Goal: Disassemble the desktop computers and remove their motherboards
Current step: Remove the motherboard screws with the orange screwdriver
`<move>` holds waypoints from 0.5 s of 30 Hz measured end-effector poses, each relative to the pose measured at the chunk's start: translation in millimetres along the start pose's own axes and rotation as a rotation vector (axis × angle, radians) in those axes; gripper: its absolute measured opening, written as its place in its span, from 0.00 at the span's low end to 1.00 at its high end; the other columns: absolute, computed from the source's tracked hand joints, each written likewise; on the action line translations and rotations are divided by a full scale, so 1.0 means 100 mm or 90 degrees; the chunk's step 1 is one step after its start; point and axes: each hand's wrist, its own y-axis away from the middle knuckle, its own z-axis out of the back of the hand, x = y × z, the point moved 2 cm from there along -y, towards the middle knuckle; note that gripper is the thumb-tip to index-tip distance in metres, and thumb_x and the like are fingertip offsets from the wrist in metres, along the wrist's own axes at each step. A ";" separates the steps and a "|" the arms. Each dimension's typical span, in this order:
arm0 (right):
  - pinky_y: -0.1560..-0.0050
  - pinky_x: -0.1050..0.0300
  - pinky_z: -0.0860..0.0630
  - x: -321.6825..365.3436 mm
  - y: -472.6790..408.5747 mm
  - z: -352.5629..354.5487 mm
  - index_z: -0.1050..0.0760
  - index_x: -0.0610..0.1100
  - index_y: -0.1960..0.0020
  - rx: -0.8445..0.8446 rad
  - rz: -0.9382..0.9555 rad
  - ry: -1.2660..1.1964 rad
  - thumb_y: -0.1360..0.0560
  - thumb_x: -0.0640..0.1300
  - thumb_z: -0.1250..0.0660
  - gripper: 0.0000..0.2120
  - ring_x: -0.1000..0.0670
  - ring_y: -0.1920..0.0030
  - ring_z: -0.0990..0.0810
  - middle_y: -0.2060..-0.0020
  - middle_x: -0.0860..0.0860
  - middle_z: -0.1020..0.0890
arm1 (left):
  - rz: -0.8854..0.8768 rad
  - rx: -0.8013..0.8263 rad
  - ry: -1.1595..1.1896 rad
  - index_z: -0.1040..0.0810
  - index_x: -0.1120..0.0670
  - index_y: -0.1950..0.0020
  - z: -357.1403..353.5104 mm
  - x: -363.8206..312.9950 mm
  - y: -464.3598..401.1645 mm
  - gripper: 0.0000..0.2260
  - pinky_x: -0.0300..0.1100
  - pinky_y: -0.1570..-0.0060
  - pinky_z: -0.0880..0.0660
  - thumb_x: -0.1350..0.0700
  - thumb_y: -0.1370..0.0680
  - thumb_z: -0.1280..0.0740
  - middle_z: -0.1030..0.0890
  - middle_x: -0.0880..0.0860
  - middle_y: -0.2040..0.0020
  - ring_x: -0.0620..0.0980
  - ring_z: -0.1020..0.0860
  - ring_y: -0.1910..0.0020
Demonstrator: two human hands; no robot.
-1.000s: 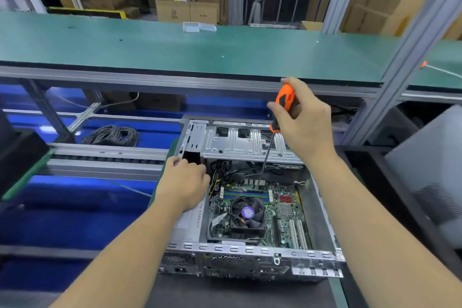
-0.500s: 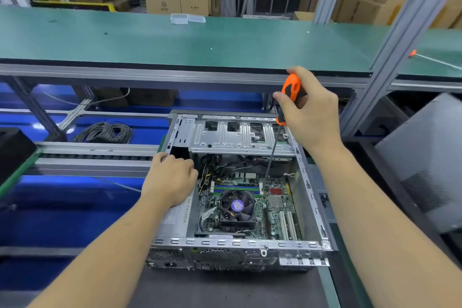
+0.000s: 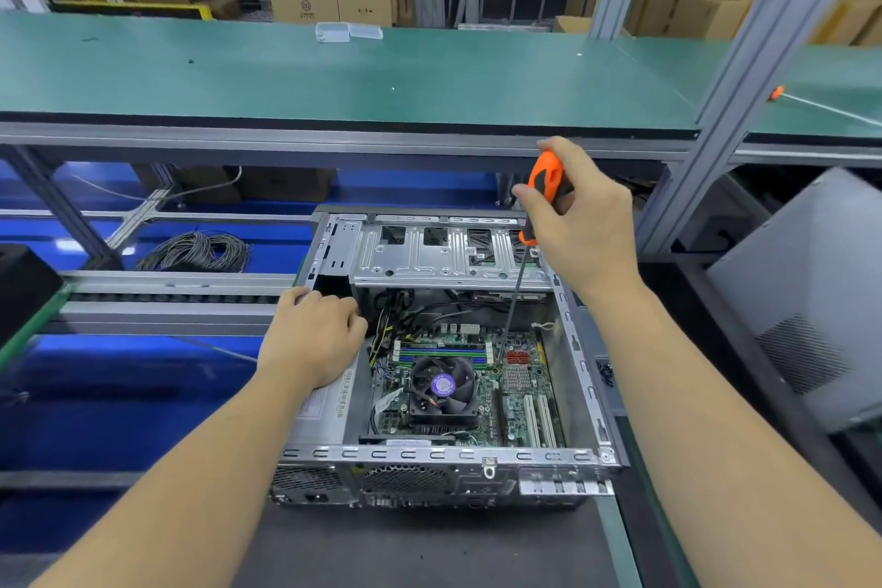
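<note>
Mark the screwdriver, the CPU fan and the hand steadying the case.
screwdriver (image 3: 546,179), head view, on its orange handle.
CPU fan (image 3: 443,385), head view, on the purple hub label.
left hand (image 3: 312,339), head view, on the back of the hand.

A dark work surface (image 3: 429,549) carries the open computer case (image 3: 444,458), beside a grey panel (image 3: 806,296)

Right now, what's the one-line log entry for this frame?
right hand grips screwdriver, tip down at motherboard | left hand rests on computer case | motherboard not yet out
</note>
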 end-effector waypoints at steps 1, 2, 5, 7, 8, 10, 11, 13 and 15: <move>0.57 0.58 0.30 0.00 0.02 -0.01 0.25 0.45 0.35 0.004 -0.002 0.003 0.24 0.47 0.28 0.19 0.50 0.64 0.32 0.63 0.56 0.29 | 0.000 -0.001 0.000 0.33 0.48 0.67 0.00 0.00 0.00 0.15 0.49 0.31 0.39 0.49 0.22 0.50 0.28 0.46 0.70 0.47 0.28 0.63; 0.57 0.57 0.29 0.00 0.03 -0.02 0.25 0.45 0.35 0.008 -0.003 0.005 0.24 0.47 0.28 0.19 0.50 0.64 0.32 0.62 0.56 0.29 | 0.000 -0.003 0.000 0.33 0.48 0.67 0.00 0.00 0.00 0.15 0.48 0.31 0.39 0.49 0.22 0.49 0.28 0.46 0.70 0.47 0.28 0.63; 0.58 0.57 0.30 0.00 0.03 -0.03 0.25 0.45 0.36 0.008 -0.007 0.002 0.24 0.47 0.28 0.18 0.50 0.65 0.33 0.63 0.57 0.29 | -0.002 -0.008 0.002 0.33 0.48 0.68 -0.01 0.00 0.00 0.15 0.48 0.31 0.39 0.50 0.22 0.49 0.28 0.46 0.70 0.46 0.29 0.64; 0.58 0.58 0.31 -0.01 0.01 -0.02 0.25 0.45 0.36 0.004 -0.014 -0.005 0.24 0.47 0.28 0.18 0.50 0.65 0.32 0.64 0.59 0.30 | -0.004 -0.010 0.002 0.33 0.48 0.68 -0.01 0.00 0.00 0.15 0.48 0.31 0.38 0.50 0.22 0.49 0.28 0.46 0.71 0.46 0.29 0.65; 0.58 0.58 0.31 -0.01 0.00 -0.02 0.25 0.45 0.36 0.003 -0.017 -0.009 0.24 0.47 0.28 0.18 0.51 0.65 0.32 0.64 0.60 0.30 | -0.005 -0.011 0.001 0.33 0.48 0.68 -0.01 0.00 0.00 0.15 0.48 0.32 0.38 0.50 0.22 0.49 0.29 0.46 0.71 0.45 0.29 0.65; 0.58 0.57 0.29 -0.01 0.00 -0.02 0.25 0.45 0.36 0.005 -0.017 -0.008 0.24 0.47 0.28 0.18 0.51 0.65 0.32 0.63 0.59 0.28 | -0.004 -0.008 -0.001 0.33 0.48 0.68 0.00 0.00 0.00 0.15 0.48 0.32 0.38 0.49 0.23 0.50 0.28 0.46 0.71 0.45 0.29 0.65; 0.58 0.55 0.28 0.00 0.00 -0.03 0.25 0.46 0.35 0.009 -0.016 -0.003 0.24 0.47 0.28 0.18 0.51 0.65 0.31 0.62 0.57 0.26 | -0.003 -0.004 -0.002 0.32 0.48 0.68 0.00 0.00 0.00 0.16 0.48 0.33 0.38 0.49 0.23 0.51 0.28 0.46 0.71 0.45 0.29 0.65; 0.57 0.52 0.25 0.00 0.01 -0.03 0.25 0.46 0.35 0.015 -0.018 0.003 0.24 0.47 0.28 0.18 0.50 0.65 0.31 0.61 0.55 0.25 | 0.001 0.002 -0.004 0.32 0.48 0.67 0.00 0.01 0.00 0.16 0.47 0.33 0.38 0.48 0.23 0.53 0.28 0.46 0.70 0.45 0.29 0.65; 0.56 0.52 0.25 0.00 0.01 -0.04 0.25 0.46 0.35 0.016 -0.020 0.006 0.24 0.47 0.28 0.19 0.49 0.64 0.31 0.60 0.55 0.25 | 0.001 0.000 -0.004 0.32 0.48 0.67 0.00 0.01 0.00 0.16 0.48 0.33 0.38 0.48 0.23 0.53 0.28 0.46 0.70 0.45 0.30 0.65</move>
